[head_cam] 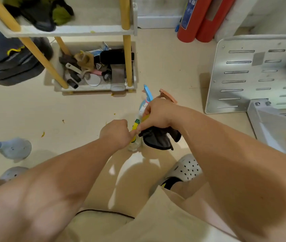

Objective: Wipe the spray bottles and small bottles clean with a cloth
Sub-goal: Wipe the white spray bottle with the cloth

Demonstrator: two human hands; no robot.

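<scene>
Judging from the head view, wiping is mid-course: the left hand point(115, 133) is clenched round the yellow-topped small bottle point(135, 127) at floor centre, while the right hand point(158, 114) grasps the dark cloth point(158, 139) against it. Whether the blue spray bottle point(143, 105), the pink spray bottle point(168, 96) just beyond, or the pale spray bottle point(13, 148) at left are wiped cannot be told. Room is confined by the shelf rack point(95, 30) far left and the metal panel point(243, 75) right.

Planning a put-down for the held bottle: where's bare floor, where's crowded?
Free: floor between the shelf tray and the grey bottle at left; also between tray and metal panel. Crowded: blue sprayer and pink sprayer behind the right hand.
</scene>
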